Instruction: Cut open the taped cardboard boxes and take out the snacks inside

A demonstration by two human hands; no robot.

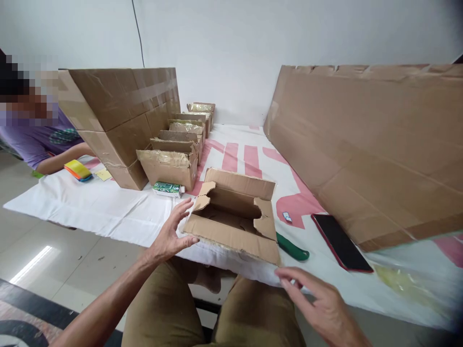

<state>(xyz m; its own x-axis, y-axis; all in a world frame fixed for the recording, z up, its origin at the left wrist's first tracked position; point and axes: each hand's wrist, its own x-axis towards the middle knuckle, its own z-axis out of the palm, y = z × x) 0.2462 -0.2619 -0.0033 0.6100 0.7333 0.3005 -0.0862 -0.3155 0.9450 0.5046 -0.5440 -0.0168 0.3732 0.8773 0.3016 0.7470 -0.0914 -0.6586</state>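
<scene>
An open cardboard box [224, 231] sits at the table's front edge, its torn flaps folded outward and its inside showing. My left hand [175, 229] is at the box's left front corner, fingers spread, with nothing in it; whether the thumb touches the flap I cannot tell. Just off the right front corner is my right hand [318, 299], its fingers loosely bent and no object visible between them. A dark green handle [294, 248] pokes out from beside the box, its other end hidden. Left of the box lies a green and white drink carton [168, 189] on its side.
Several small cardboard boxes [166, 166] line a tall cardboard partition [123, 101] on the left. Another cardboard panel [369, 144] stands right, beside a phone [342, 243] and clear plastic [408, 284]. A small whitish item [287, 217] lies nearby. Behind the left partition sits a person [39, 140].
</scene>
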